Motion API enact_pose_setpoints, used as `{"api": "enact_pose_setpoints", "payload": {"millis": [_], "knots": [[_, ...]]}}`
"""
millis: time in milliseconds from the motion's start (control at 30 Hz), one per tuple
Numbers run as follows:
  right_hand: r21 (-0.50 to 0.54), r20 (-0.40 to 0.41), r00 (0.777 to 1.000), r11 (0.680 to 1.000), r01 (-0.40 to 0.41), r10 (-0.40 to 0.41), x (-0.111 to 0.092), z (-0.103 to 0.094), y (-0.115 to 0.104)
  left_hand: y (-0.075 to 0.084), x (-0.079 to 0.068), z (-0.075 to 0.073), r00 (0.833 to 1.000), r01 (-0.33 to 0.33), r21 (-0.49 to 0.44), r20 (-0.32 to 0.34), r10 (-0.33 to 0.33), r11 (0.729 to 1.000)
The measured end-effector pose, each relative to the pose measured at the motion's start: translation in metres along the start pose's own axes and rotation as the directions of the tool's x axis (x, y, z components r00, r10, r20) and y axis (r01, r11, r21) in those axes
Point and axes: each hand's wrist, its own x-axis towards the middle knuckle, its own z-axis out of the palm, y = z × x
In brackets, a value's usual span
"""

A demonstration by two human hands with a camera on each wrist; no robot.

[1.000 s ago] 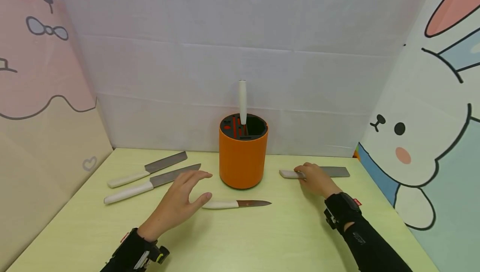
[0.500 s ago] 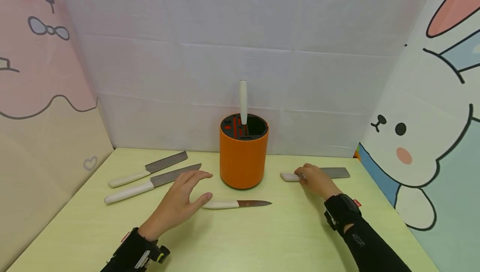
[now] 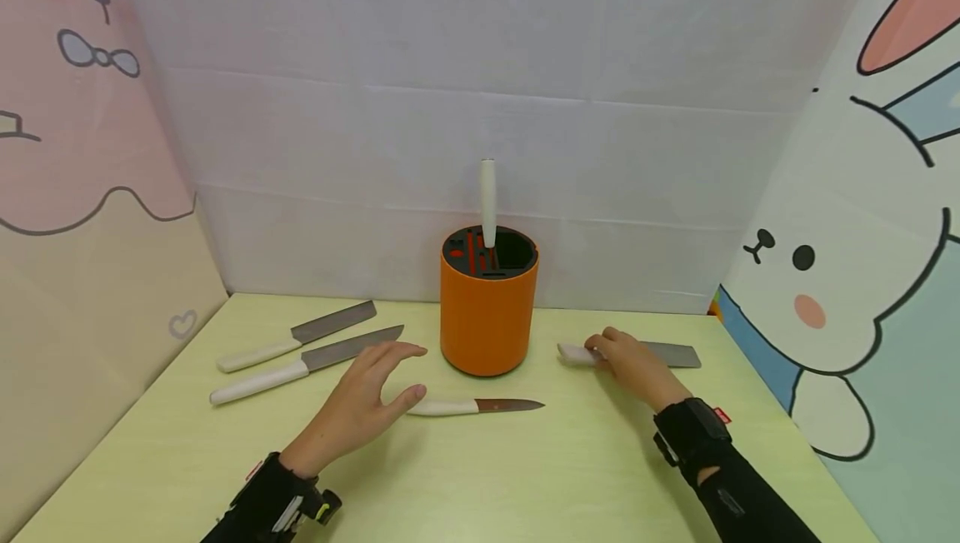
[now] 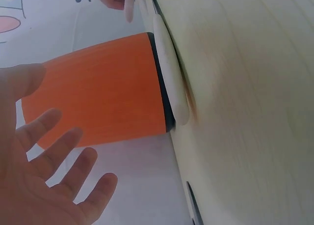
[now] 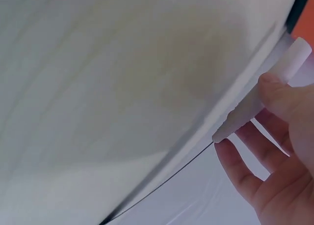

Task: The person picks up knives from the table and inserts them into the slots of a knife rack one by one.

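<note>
Where backdrop [image 3: 375,135] meets pale table [image 3: 562,476], right fingers [image 5: 238,167] grip a knife [image 3: 670,353] — left fingers [image 4: 76,173] spread.

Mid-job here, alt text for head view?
Person's right grip holds a white-handled rectangular-bladed knife; left grip hovers near a pointed white-handled knife. Between them, an orange cylindrical holder bears a third knife; two more knives lie left.
</note>
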Motion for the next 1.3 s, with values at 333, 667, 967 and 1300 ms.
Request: {"api": "enact_pose_setpoints", "payload": {"millis": [333, 667, 967, 1300], "knots": [[0.052, -0.049, 0.999, 0.999, 0.001, 0.001, 0.003, -0.025, -0.024, 0.003, -0.001, 0.003, 0.997, 0.072, -0.103, 0.039, -0.068, 0.992], [0.115, -0.088, 0.994, 0.992, -0.058, 0.069, 0.008, -0.054, -0.052, 0.005, 0.0, 0.008, 0.992, 0.112, -0.205, 0.079, -0.098, 0.972], [0.194, -0.152, 0.981, 0.977, -0.086, 0.117, 0.014, -0.081, -0.084, 0.007, 0.0, 0.012, 0.988, 0.145, -0.254, 0.085, -0.127, 0.956], [0.37, -0.241, 0.953, 0.925, -0.086, 0.185, 0.025, -0.099, -0.126, 0.008, 0.0, 0.013, 0.987, 0.148, -0.267, 0.097, -0.126, 0.952]]}}
